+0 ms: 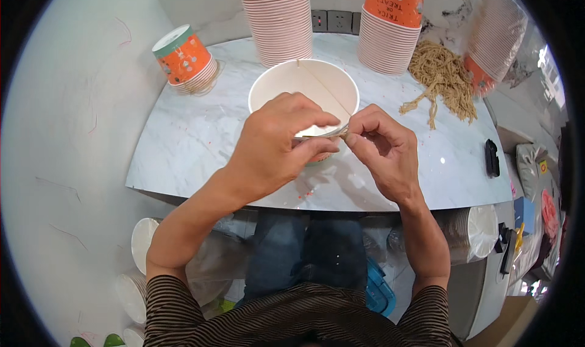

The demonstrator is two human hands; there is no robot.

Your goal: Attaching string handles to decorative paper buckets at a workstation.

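Observation:
A white-lined paper bucket (271, 88) stands in front of me, with a thin tan string (326, 90) running across its mouth from the far rim to the near right rim. My left hand (271, 143) is closed over the bucket's near side, pinching a thin grey metallic tool (332, 132) whose kind is hard to make out. Right beside it, my right hand (387, 149) pinches the string's end between thumb and forefinger. The fingertips of both hands nearly meet at the rim. Most of the bucket's outer wall is hidden beneath my hands.
Two tall stacks of orange paper buckets (277, 27) (390, 39) stand at the back. A smaller bucket stack (183, 57) with string around its base is left. Right are a tan string pile (445, 82), wrapped buckets (496, 39) and a small black object (492, 158).

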